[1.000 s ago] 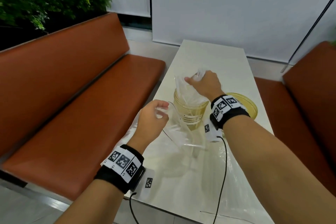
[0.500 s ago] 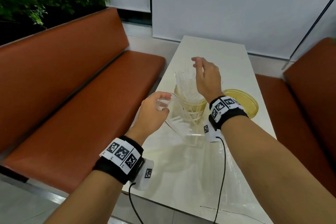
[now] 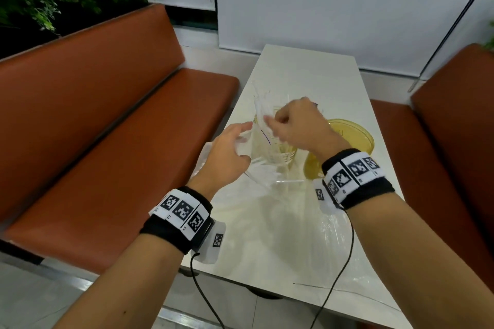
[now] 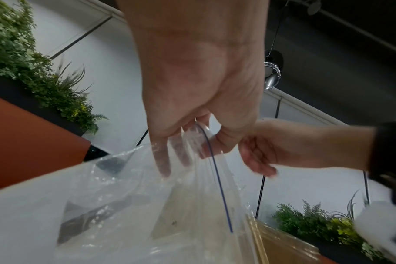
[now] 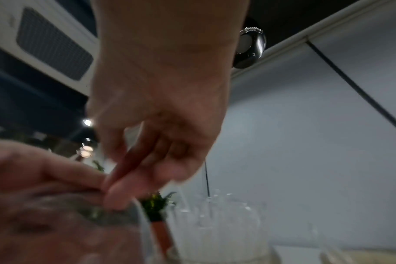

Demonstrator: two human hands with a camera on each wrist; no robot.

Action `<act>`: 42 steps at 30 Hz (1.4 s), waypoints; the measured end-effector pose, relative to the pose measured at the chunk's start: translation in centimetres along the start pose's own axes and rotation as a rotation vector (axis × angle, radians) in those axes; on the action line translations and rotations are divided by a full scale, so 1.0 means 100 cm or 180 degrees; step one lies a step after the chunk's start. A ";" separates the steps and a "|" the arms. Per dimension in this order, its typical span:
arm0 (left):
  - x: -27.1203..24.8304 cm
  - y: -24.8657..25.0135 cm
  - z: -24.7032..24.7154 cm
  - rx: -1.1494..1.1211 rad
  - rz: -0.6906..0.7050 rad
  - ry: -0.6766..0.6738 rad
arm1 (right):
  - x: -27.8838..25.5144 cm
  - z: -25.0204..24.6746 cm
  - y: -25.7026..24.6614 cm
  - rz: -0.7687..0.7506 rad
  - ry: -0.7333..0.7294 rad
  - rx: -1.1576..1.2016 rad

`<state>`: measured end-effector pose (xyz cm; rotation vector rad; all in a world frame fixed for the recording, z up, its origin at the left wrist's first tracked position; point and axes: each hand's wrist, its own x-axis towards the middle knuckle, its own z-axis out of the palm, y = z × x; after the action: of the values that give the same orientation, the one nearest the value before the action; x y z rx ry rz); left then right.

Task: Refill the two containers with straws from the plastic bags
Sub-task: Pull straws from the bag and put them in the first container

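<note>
2 hands (image 3: 227,152) (image 3: 299,125), 1 bag (image 4: 192,205), 2 containers (image 3: 280,147) (image 3: 350,136)

Both forearms reached forward, each wrist wrapped in a black band with marker tags. The left hand (image 3: 227,151) had its fingers curled in a pinch. Just right, the right hand (image 3: 296,125) hung palm down, fingers bent, fingertips close to the left's.
</note>
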<state>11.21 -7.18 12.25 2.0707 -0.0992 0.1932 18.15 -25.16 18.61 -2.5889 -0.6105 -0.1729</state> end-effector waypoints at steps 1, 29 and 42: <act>0.000 0.001 0.001 -0.0004 0.0026 -0.0003 | -0.010 0.001 -0.008 0.0124 -0.0665 0.0354; -0.016 0.004 0.015 -0.0239 -0.0053 -0.0305 | -0.032 0.034 -0.030 0.0072 -0.2120 -0.1824; -0.009 -0.011 0.041 0.0644 -0.0050 0.0771 | -0.022 -0.040 -0.091 -0.0732 -0.0843 -0.2280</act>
<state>10.91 -10.25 9.23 2.2306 0.0879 0.4585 12.08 -20.71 25.46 -3.2509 -1.1095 -0.1405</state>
